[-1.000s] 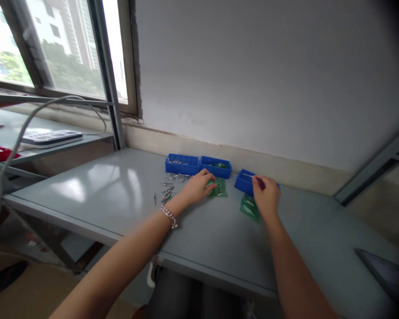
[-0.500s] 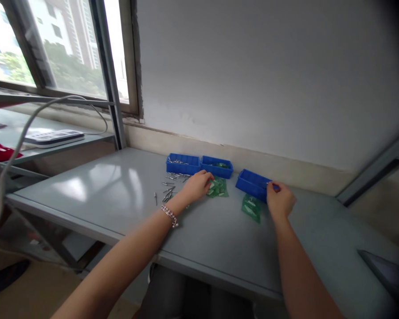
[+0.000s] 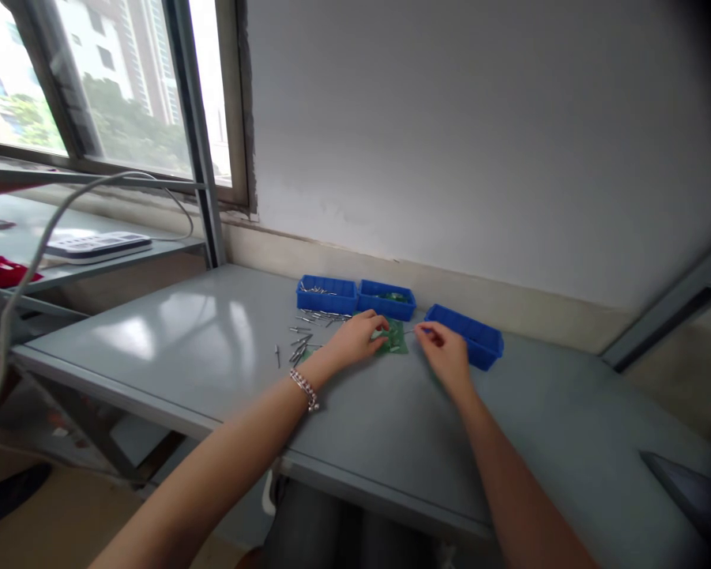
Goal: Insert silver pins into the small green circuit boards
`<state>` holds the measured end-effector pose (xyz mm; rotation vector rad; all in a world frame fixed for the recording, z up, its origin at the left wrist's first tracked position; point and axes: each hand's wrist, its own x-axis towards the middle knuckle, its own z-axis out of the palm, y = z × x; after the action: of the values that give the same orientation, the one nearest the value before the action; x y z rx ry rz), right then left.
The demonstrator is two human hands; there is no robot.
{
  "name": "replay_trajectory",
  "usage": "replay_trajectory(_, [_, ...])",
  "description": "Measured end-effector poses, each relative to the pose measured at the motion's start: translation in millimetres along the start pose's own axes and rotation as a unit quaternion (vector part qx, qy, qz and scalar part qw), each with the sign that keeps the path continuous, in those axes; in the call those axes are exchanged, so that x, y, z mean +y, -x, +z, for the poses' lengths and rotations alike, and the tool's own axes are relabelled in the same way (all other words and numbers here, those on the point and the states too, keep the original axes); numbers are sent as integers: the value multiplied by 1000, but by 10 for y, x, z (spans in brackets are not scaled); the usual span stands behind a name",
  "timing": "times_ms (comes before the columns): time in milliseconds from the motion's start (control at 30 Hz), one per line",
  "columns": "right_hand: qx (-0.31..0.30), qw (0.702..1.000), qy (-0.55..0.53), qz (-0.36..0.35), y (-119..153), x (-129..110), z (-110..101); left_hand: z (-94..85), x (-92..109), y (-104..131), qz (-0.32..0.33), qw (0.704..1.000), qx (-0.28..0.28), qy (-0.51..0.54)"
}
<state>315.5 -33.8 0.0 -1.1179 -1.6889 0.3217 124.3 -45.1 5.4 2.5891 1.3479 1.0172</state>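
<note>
- Our right hand [image 3: 447,357] is closed in a fingertip pinch on a thin metal piece [image 3: 409,331], held above the worktop [image 3: 385,427] between the green bag [image 3: 398,338] and the right-hand blue box [image 3: 484,349].
- Our left hand [image 3: 354,338] has its fingers curled over the bag, thumb and forefinger apart; we cannot tell whether it grips any of the film.
- With so little of the piece between our fingertips, we judge it could twist or slip out — a narrow, smooth shank gives poor hold.
- The bag looks soft and slack, so a nudge from the piece's free end might crumple it, push it aside or snag it.
- Our left wrist lies close to the loose metal pieces [image 3: 300,346]; a drag of the forearm or bracelet [image 3: 304,389] could scatter them.
- The piece points from our right fingertips leftward, its free end toward the bag.
- Its long axis runs sideways across our view, close to level — roughly along the worktop's length. It is too small for us to tell which end leads.
</note>
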Motion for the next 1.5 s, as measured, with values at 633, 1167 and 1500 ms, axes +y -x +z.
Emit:
replay_trajectory(633, [-61,997,37,-39,75,-94,118,9,-6,-59,-97,989,-22,112])
replay_trajectory(1167, [19,902,418,106,-54,400,-440,-160,-593,-91,-247,937,200,143])
replay_trajectory(1500, [-52,925,310,212,-81,325,-597,-258,-791,-44,-308,911,271,46])
